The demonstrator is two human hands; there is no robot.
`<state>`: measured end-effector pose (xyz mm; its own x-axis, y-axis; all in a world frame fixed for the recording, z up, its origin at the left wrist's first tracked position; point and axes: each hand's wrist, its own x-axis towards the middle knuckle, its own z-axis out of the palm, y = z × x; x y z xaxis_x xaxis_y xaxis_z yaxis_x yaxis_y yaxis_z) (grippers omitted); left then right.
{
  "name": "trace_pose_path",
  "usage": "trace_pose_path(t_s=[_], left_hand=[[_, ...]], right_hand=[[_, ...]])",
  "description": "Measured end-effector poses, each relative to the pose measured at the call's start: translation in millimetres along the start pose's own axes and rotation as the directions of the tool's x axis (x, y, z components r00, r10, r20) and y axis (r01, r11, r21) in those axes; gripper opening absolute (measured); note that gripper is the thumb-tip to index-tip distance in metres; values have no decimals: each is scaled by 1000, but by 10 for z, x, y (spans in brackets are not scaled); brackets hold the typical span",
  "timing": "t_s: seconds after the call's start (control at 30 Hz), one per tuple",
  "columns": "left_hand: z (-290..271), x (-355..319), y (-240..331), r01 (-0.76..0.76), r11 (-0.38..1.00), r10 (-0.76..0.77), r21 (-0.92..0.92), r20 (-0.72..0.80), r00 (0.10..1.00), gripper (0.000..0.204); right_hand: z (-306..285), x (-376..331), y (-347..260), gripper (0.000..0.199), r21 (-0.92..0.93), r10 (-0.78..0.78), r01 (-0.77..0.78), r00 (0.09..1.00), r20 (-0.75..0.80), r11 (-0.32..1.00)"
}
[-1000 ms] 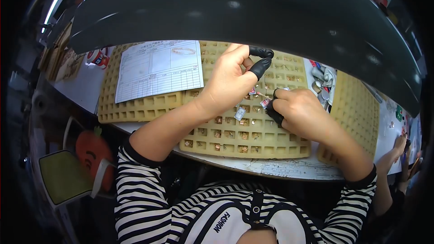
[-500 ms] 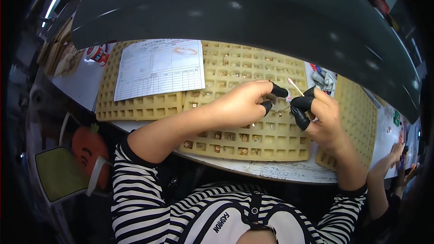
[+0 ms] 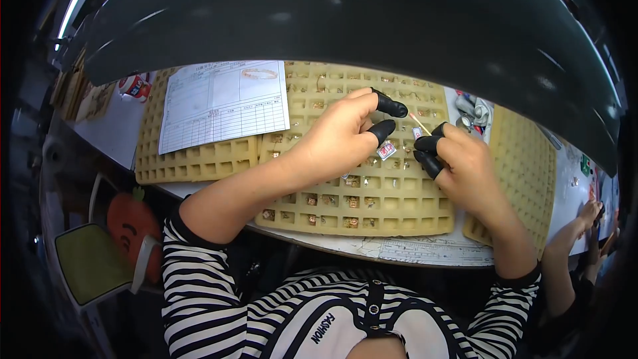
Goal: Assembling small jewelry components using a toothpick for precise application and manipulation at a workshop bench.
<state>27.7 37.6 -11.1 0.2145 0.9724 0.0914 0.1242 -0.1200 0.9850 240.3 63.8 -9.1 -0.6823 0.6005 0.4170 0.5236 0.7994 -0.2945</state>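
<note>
Since the preceding picture, your left hand [image 3: 347, 127] is drawing back up and leftward, uncovering a red-marked tag [image 3: 387, 151] below its thumb. Since the earliest picture, your right hand [image 3: 465, 161] is shifting rightward, its swab [image 3: 420, 123] now pointing up-left.

One head-worn fisheye view looks down and forward over the person's striped top [image 3: 203, 299], near enough for the left hand [image 3: 347, 123] and right hand [image 3: 463, 165] to sit mid-view, the surface [image 3: 113, 131] curving toward its rim.

A dark hood [image 3: 319, 16] partly hides the yellow tray [image 3: 364, 231].
</note>
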Motion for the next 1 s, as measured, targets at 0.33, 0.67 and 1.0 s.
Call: trace_pose_path(t_s=[0.33,0.67,1.0], left_hand=[[-29,4,-56,-20,997,20,68,7,1000,19],[15,-58,151,334,941,-318,-62,185,930,35],[-28,-33,120,527,785,-357,-325,458,814,18]], right_hand=[[93,43,-55,9,-45,4,-4,1000,15,999],[-8,42,-62,13,523,148,-121,989,-10,844],[-85,25,-75,15,574,162,-136,987,7,808]])
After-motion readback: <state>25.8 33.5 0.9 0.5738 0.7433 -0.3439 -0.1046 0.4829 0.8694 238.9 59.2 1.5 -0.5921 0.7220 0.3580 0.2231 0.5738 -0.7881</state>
